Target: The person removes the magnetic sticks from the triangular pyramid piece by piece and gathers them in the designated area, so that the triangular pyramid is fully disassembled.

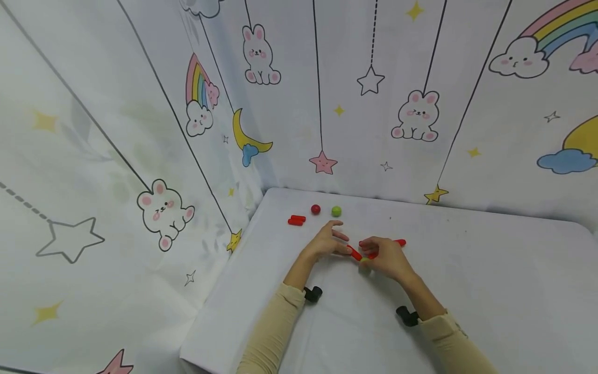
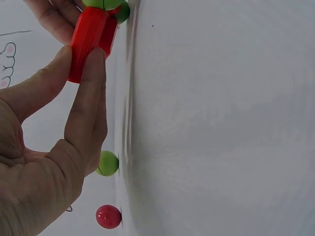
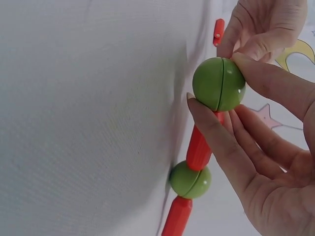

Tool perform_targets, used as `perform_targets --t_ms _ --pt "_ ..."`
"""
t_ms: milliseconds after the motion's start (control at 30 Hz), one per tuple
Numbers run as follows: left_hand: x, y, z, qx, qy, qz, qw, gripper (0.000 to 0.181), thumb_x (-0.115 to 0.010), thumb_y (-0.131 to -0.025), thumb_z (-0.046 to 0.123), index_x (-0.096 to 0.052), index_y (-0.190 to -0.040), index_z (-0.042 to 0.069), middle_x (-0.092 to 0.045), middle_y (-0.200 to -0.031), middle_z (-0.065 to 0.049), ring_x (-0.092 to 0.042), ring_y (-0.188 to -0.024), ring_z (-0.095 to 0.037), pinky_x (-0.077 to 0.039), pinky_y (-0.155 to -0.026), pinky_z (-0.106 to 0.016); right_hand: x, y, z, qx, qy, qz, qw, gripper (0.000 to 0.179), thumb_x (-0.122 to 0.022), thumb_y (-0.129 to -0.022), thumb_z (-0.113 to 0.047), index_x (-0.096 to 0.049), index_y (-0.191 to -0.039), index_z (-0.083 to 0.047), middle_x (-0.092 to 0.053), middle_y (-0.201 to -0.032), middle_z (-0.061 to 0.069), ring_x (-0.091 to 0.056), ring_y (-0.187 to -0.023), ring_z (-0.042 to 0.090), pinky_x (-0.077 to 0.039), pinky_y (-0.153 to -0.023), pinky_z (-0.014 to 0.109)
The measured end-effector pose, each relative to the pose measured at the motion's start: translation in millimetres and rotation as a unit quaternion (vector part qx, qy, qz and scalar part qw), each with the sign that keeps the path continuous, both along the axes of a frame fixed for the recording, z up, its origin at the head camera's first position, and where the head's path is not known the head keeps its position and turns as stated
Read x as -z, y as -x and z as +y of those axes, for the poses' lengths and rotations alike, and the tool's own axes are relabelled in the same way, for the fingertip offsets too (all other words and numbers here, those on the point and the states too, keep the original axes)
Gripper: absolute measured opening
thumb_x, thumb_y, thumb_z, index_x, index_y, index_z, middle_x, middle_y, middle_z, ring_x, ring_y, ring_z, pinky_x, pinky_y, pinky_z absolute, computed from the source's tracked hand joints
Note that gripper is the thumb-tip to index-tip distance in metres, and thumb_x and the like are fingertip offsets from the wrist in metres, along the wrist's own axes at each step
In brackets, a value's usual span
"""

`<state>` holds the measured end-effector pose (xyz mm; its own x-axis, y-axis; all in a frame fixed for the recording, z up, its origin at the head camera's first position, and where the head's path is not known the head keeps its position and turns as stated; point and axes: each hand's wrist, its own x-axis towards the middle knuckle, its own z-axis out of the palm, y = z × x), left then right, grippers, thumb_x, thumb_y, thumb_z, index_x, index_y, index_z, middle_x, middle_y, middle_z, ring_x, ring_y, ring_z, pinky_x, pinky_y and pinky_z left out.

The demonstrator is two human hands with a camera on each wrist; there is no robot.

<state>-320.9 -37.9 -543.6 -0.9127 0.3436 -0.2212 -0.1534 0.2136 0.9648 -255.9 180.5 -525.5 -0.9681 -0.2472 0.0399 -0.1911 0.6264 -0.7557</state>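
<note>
My left hand [image 1: 326, 242] pinches a red rod [image 2: 84, 44] between thumb and fingers. The rod's far end meets a green ball [image 3: 219, 83], which my right hand [image 1: 391, 258] grips between thumb and forefinger. From that same ball a second red rod [image 3: 199, 150] leads to another green ball [image 3: 190, 180]. A further red rod [image 3: 176, 217] extends beyond it, forming a chain. Whether the left-hand rod is seated in the ball or only touching it, I cannot tell. In the head view, my right fingers hide much of the chain.
Farther back on the white table [image 1: 495, 280] sit a loose red ball [image 1: 315, 209] and a loose green ball [image 1: 336, 211]. Red rods [image 1: 297, 220] lie side by side to their left. A patterned curtain [image 1: 289, 119] hangs behind the table and along its left.
</note>
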Motion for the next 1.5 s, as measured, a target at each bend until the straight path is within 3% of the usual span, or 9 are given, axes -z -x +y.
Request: perform_targets --t_ms 233,533,633,767,967,1100,1233,1500 --pt "-0.4 0.3 -0.8 -0.003 0.024 0.004 0.9997 0.099 -0.088 -0.077 -0.004 -0.036 -0.16 0.013 -0.072 -0.115 -0.008 -0.072 -0.088 -0.021 -0.061 -0.08 -0.033 1.8 0.1 -2.5 -0.002 0.004 -0.017 0.9998 0.049 -0.09 -0.081 -0.008 -0.071 -0.125 0.0 -0.076 -0.112 0.011 -0.073 -0.099 0.026 -0.062 -0.084 0.041" --pt "2.0 2.4 -6.2 0.02 -0.011 -0.004 0.9997 0.095 -0.086 -0.081 -0.004 -0.034 -0.161 0.007 -0.074 -0.117 -0.011 -0.074 -0.091 -0.02 -0.06 -0.08 -0.031 -2.0 -1.5 -4.8 -0.002 0.001 -0.022 0.9997 0.048 -0.09 -0.08 -0.008 -0.072 -0.123 -0.001 -0.075 -0.112 0.012 -0.073 -0.096 0.025 -0.062 -0.079 0.038" --pt "3.9 4.4 -13.8 -0.008 -0.035 -0.007 0.9993 0.091 -0.085 -0.083 -0.001 -0.037 -0.159 0.007 -0.075 -0.116 -0.012 -0.074 -0.092 -0.019 -0.059 -0.082 -0.029 -1.6 -1.5 -5.0 0.001 -0.012 -0.033 0.9994 0.048 -0.091 -0.079 -0.009 -0.072 -0.123 -0.003 -0.075 -0.11 0.01 -0.07 -0.09 0.022 -0.061 -0.076 0.035" --pt "3.8 8.3 -29.3 -0.071 -0.09 -0.015 0.9933 0.083 -0.081 -0.086 -0.005 -0.039 -0.157 0.005 -0.075 -0.117 -0.015 -0.075 -0.089 -0.021 -0.061 -0.086 -0.032 -1.6 -1.6 -3.5 0.003 -0.019 -0.044 0.9988 0.048 -0.09 -0.079 -0.008 -0.072 -0.123 -0.004 -0.074 -0.11 0.009 -0.067 -0.088 0.019 -0.059 -0.073 0.033" --pt "-2.8 12.3 -44.9 -0.065 -0.119 -0.014 0.9907 0.079 -0.079 -0.089 -0.002 -0.04 -0.157 0.007 -0.068 -0.129 -0.021 -0.076 -0.096 -0.027 -0.06 -0.09 -0.036 -1.0 -0.8 -3.8 0.008 -0.015 -0.04 0.9991 0.044 -0.089 -0.081 -0.007 -0.073 -0.121 -0.005 -0.075 -0.112 0.008 -0.068 -0.092 0.019 -0.06 -0.076 0.034" --pt "-5.1 11.3 -55.5 -0.081 -0.092 -0.01 0.9924 0.074 -0.079 -0.089 -0.001 -0.044 -0.154 0.006 -0.066 -0.128 -0.024 -0.074 -0.095 -0.026 -0.061 -0.089 -0.035 1.5 -0.1 -5.4 0.004 -0.009 -0.044 0.999 0.043 -0.089 -0.081 -0.008 -0.073 -0.121 -0.005 -0.075 -0.112 0.008 -0.068 -0.093 0.019 -0.059 -0.077 0.033" --pt "-5.0 10.9 -69.7 -0.092 -0.054 0.003 0.9943 0.072 -0.079 -0.09 0.002 -0.044 -0.152 0.001 -0.068 -0.121 -0.019 -0.074 -0.094 -0.024 -0.06 -0.09 -0.033 3.6 -0.5 -5.8 0.009 -0.009 -0.046 0.9989 0.042 -0.089 -0.08 -0.009 -0.074 -0.119 -0.006 -0.075 -0.11 0.006 -0.068 -0.093 0.019 -0.059 -0.076 0.032" --pt "-7.9 12.4 -101.9 -0.119 -0.03 0.025 0.9922 0.065 -0.08 -0.089 0.002 -0.05 -0.147 -0.002 -0.068 -0.125 -0.023 -0.071 -0.096 -0.022 -0.059 -0.089 -0.03 4.3 -1.7 -4.2 0.003 -0.003 -0.021 0.9998 0.042 -0.09 -0.08 -0.009 -0.073 -0.118 -0.003 -0.076 -0.11 0.009 -0.071 -0.095 0.021 -0.06 -0.079 0.036"
